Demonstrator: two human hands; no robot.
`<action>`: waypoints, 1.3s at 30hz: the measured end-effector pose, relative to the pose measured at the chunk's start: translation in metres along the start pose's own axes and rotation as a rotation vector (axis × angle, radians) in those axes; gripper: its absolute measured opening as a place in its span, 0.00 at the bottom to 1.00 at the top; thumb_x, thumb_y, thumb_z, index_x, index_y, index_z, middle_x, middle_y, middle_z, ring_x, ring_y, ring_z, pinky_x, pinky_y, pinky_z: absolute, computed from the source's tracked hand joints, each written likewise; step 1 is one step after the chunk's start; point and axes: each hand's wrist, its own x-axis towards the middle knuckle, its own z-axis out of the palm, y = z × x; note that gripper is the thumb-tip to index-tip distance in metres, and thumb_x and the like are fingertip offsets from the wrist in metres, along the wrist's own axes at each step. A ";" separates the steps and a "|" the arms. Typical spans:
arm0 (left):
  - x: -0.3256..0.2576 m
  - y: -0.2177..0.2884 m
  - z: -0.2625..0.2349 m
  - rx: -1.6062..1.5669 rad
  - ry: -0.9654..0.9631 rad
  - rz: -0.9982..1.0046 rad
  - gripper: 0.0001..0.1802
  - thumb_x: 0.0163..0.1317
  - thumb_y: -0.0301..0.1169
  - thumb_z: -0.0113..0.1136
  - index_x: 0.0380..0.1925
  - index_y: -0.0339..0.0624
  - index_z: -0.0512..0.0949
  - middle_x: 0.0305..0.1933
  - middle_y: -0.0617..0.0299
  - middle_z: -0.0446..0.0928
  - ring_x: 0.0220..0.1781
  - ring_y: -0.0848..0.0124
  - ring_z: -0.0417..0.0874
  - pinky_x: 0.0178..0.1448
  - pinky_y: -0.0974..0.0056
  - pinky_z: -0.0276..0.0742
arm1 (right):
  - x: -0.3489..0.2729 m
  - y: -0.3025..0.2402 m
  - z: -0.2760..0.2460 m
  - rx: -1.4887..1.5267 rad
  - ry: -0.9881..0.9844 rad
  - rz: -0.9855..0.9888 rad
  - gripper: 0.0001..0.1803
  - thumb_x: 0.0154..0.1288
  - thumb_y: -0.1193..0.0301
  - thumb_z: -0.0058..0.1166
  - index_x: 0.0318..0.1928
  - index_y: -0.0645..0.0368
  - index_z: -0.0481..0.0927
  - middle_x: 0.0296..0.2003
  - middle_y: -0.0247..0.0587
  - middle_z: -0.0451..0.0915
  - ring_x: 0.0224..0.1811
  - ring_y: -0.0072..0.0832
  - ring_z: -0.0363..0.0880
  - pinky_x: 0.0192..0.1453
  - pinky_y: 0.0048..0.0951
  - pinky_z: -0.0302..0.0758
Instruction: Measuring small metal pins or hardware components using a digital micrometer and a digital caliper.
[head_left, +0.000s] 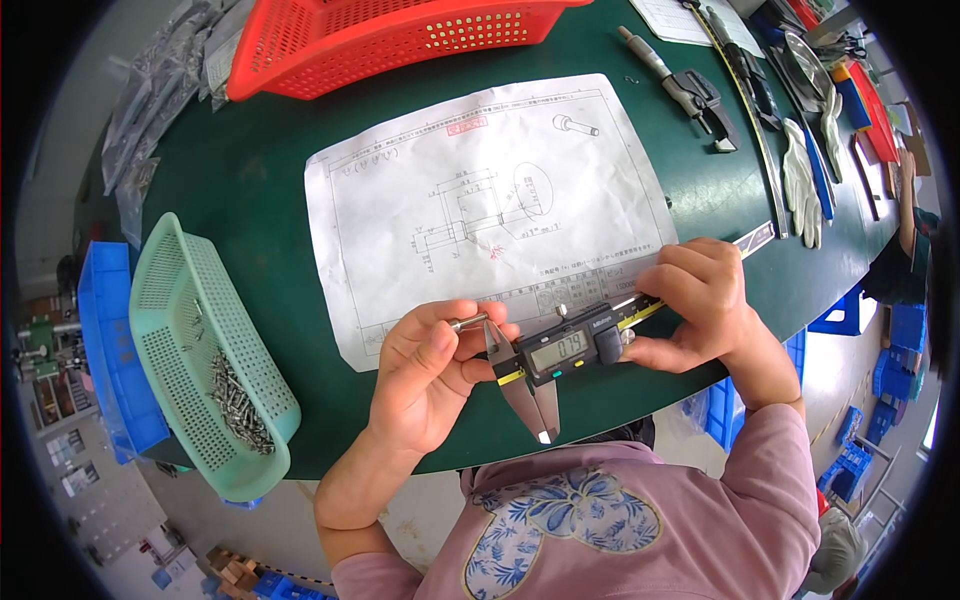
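Between the thumb and fingers of my left hand (412,385) is a small metal pin (468,322). My right hand (697,300) is closed around the beam of a digital caliper (572,350), its thumb near the slider. The caliper's small upper jaws are at the end of the pin; whether they touch it I cannot tell. The long lower jaws point toward me, and the display is lit with a reading. Beneath both hands lies a creased technical drawing (390,230) on the green tabletop (350,425).
A light green perforated basket (262,362) with many metal pins stands at the left, beside a blue bin (112,340). A red basket (390,58) is at the back. Toward the right lie a micrometer (690,95), white gloves (800,180) and a steel ruler (765,170). Another person's arm (906,205) shows far right.
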 end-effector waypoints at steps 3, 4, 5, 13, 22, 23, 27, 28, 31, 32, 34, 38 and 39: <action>0.001 0.000 0.000 -0.008 0.022 0.010 0.14 0.62 0.30 0.42 0.45 0.36 0.68 0.47 0.47 0.69 0.49 0.60 0.73 0.45 0.62 0.77 | 0.001 0.000 0.001 0.021 -0.007 -0.029 0.20 0.38 0.57 0.61 0.23 0.59 0.72 0.13 0.34 0.63 0.10 0.29 0.62 0.12 0.27 0.57; 0.001 0.000 0.000 -0.019 0.045 0.017 0.14 0.62 0.31 0.41 0.45 0.36 0.68 0.48 0.47 0.69 0.49 0.60 0.73 0.45 0.62 0.77 | 0.001 0.000 0.001 0.021 -0.007 -0.029 0.20 0.38 0.57 0.61 0.23 0.59 0.72 0.13 0.34 0.63 0.10 0.29 0.62 0.12 0.27 0.57; 0.001 0.000 0.000 -0.019 0.048 0.018 0.14 0.62 0.31 0.41 0.45 0.36 0.68 0.48 0.47 0.69 0.49 0.60 0.73 0.45 0.62 0.77 | 0.001 0.000 0.000 0.034 0.005 0.000 0.20 0.38 0.57 0.61 0.25 0.60 0.72 0.14 0.35 0.64 0.11 0.30 0.64 0.13 0.26 0.59; -0.004 -0.009 0.011 0.247 0.100 -0.021 0.14 0.62 0.32 0.43 0.41 0.34 0.70 0.42 0.51 0.73 0.43 0.62 0.77 0.42 0.65 0.77 | 0.002 -0.002 -0.001 0.048 0.175 0.321 0.20 0.40 0.65 0.64 0.31 0.64 0.73 0.17 0.39 0.69 0.14 0.25 0.67 0.17 0.22 0.64; -0.006 -0.014 0.013 0.779 0.033 0.260 0.09 0.49 0.16 0.56 0.33 0.31 0.73 0.35 0.56 0.71 0.32 0.74 0.74 0.35 0.74 0.73 | 0.004 -0.002 -0.013 -0.089 0.351 0.330 0.17 0.44 0.77 0.56 0.38 0.68 0.71 0.21 0.39 0.68 0.18 0.24 0.65 0.21 0.21 0.64; -0.006 -0.013 0.014 0.779 0.034 0.262 0.09 0.49 0.16 0.56 0.33 0.31 0.73 0.35 0.56 0.71 0.32 0.74 0.74 0.35 0.74 0.73 | 0.005 -0.002 -0.012 -0.089 0.365 0.304 0.17 0.42 0.78 0.55 0.37 0.69 0.71 0.20 0.38 0.67 0.17 0.22 0.64 0.19 0.19 0.61; -0.003 -0.011 0.013 0.929 0.050 0.296 0.10 0.47 0.13 0.54 0.32 0.31 0.74 0.35 0.56 0.70 0.33 0.74 0.74 0.36 0.74 0.72 | 0.003 -0.006 -0.013 -0.116 0.352 0.268 0.19 0.40 0.77 0.57 0.38 0.68 0.72 0.20 0.37 0.68 0.17 0.20 0.63 0.17 0.18 0.59; -0.002 -0.011 0.012 0.980 0.046 0.327 0.11 0.47 0.13 0.54 0.33 0.31 0.73 0.35 0.56 0.70 0.34 0.74 0.74 0.37 0.74 0.72 | 0.004 -0.007 -0.013 -0.136 0.372 0.236 0.20 0.39 0.76 0.58 0.38 0.68 0.73 0.20 0.37 0.69 0.17 0.20 0.62 0.17 0.18 0.58; -0.001 -0.010 0.014 0.877 0.121 0.327 0.10 0.47 0.13 0.54 0.32 0.31 0.72 0.35 0.56 0.70 0.35 0.74 0.73 0.39 0.74 0.72 | 0.003 -0.006 -0.013 -0.161 0.409 0.224 0.22 0.38 0.73 0.61 0.39 0.68 0.74 0.20 0.36 0.70 0.16 0.19 0.62 0.16 0.17 0.58; -0.001 -0.010 0.014 0.877 0.124 0.327 0.10 0.47 0.13 0.54 0.32 0.31 0.72 0.35 0.56 0.70 0.35 0.74 0.73 0.39 0.74 0.72 | 0.003 -0.005 -0.013 -0.169 0.426 0.247 0.23 0.37 0.72 0.62 0.39 0.68 0.74 0.19 0.36 0.70 0.16 0.19 0.62 0.17 0.17 0.58; -0.002 -0.011 0.014 0.766 0.171 0.342 0.10 0.48 0.13 0.53 0.32 0.31 0.71 0.35 0.56 0.70 0.37 0.74 0.73 0.41 0.73 0.72 | 0.003 -0.004 -0.013 -0.149 0.421 0.275 0.23 0.38 0.72 0.63 0.39 0.67 0.75 0.20 0.37 0.70 0.16 0.20 0.62 0.17 0.17 0.58; -0.002 -0.009 0.012 0.800 0.128 0.320 0.09 0.48 0.13 0.53 0.31 0.31 0.71 0.35 0.56 0.70 0.37 0.74 0.73 0.42 0.72 0.72 | 0.004 -0.004 -0.013 -0.082 0.290 0.168 0.21 0.40 0.73 0.62 0.37 0.68 0.74 0.20 0.41 0.71 0.18 0.24 0.70 0.21 0.19 0.68; -0.002 -0.010 0.012 0.766 0.129 0.307 0.09 0.48 0.13 0.53 0.31 0.31 0.70 0.36 0.55 0.70 0.37 0.74 0.73 0.42 0.72 0.72 | 0.003 -0.005 -0.012 -0.097 0.272 0.151 0.21 0.40 0.73 0.62 0.37 0.69 0.74 0.20 0.41 0.71 0.18 0.24 0.70 0.20 0.20 0.68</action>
